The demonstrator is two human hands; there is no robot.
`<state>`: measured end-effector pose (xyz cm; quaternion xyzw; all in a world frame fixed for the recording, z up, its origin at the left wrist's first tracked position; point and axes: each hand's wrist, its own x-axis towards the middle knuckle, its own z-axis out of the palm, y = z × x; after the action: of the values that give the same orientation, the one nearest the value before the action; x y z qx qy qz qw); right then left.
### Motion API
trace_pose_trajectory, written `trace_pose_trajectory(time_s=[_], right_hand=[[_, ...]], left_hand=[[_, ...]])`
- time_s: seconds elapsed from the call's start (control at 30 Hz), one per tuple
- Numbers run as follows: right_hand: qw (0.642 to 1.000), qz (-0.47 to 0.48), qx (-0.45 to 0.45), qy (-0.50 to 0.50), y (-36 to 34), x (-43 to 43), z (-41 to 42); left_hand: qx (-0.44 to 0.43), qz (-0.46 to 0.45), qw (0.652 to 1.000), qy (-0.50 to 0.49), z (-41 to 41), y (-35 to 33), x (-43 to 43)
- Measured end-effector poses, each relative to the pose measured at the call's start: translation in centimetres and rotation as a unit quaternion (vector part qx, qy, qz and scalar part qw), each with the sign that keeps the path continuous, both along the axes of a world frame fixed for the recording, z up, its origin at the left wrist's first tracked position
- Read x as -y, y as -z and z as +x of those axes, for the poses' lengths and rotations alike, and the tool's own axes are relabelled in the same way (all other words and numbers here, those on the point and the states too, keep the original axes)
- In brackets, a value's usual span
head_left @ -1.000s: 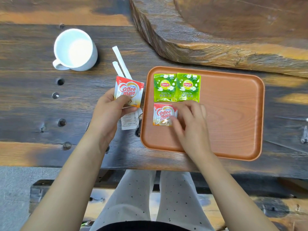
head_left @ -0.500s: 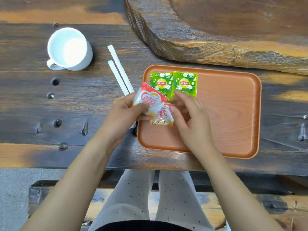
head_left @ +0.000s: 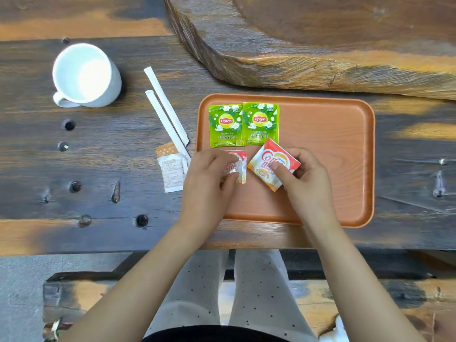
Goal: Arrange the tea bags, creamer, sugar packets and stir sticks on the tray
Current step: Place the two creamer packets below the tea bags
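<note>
An orange tray [head_left: 340, 149] lies on the dark wooden table. Two green Lipton tea bags [head_left: 225, 125] [head_left: 261, 123] sit side by side in its far left corner. Just below them, my left hand [head_left: 209, 178] pinches one red-and-white creamer packet [head_left: 238, 166] lying on the tray. My right hand [head_left: 306, 183] grips a second creamer packet [head_left: 270, 165], tilted, right beside the first. Sugar packets [head_left: 170, 169] lie on the table left of the tray, partly under two white-wrapped stir sticks [head_left: 165, 107].
A white mug [head_left: 84, 75] stands at the far left of the table. A thick raised wooden slab [head_left: 308, 45] runs behind the tray. Several dark holes and knots [head_left: 69, 125] mark the tabletop on the left. The table's front edge is just below my wrists.
The second creamer packet went from my left hand over the tray edge into my right hand. My left hand now holds the first packet, which my right hand held before.
</note>
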<state>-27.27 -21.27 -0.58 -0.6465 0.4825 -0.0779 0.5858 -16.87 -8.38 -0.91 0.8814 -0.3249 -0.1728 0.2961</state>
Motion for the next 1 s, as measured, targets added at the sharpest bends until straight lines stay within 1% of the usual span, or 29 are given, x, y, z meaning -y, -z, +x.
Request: trace_pose_trajectory(time_s=[0.1,0.2,0.27,0.33,0.37,0.43,0.5,0.6,0.77,1.0], right_hand=[[0.999,-0.017,0.000,-0.029,-0.2,-0.1,-0.2],[0.994,-0.049,-0.029,-0.096,-0.1,-0.1,0.0],[0.973,-0.141,-0.092,-0.155,0.3,-0.2,0.1],[0.944,-0.240,-0.146,-0.172,0.7,-0.5,0.2],[0.938,-0.267,-0.147,-0.165,0.6,-0.7,0.2],[0.932,-0.302,-0.122,-0.156,0.5,-1.1,0.1],[0.921,-0.329,-0.099,-0.186,0.8,-1.6,-0.3],[0.903,-0.346,-0.096,-0.236,1.8,-2.4,-0.8],[0.896,-0.362,-0.080,-0.243,2.6,-2.2,-0.6],[0.904,-0.345,-0.035,-0.250,2.7,-1.7,-1.0]], left_hand=[[0.038,0.012,0.999,0.030,-0.6,1.1,-0.2],[0.052,0.016,0.998,0.036,-0.8,1.7,-0.4],[0.050,0.014,0.998,0.035,-0.8,1.8,-0.4],[0.052,0.017,0.998,0.038,-0.8,1.7,-0.5],[0.054,0.017,0.998,0.039,-0.8,1.7,-0.5],[0.059,0.018,0.997,0.042,-0.9,1.7,-0.5],[0.061,0.018,0.997,0.045,-0.9,1.7,-0.5],[0.066,0.020,0.996,0.049,-0.9,1.8,-0.6],[0.065,0.022,0.996,0.054,-0.9,1.7,-0.6],[0.067,0.019,0.996,0.055,-0.8,1.7,-0.6]])
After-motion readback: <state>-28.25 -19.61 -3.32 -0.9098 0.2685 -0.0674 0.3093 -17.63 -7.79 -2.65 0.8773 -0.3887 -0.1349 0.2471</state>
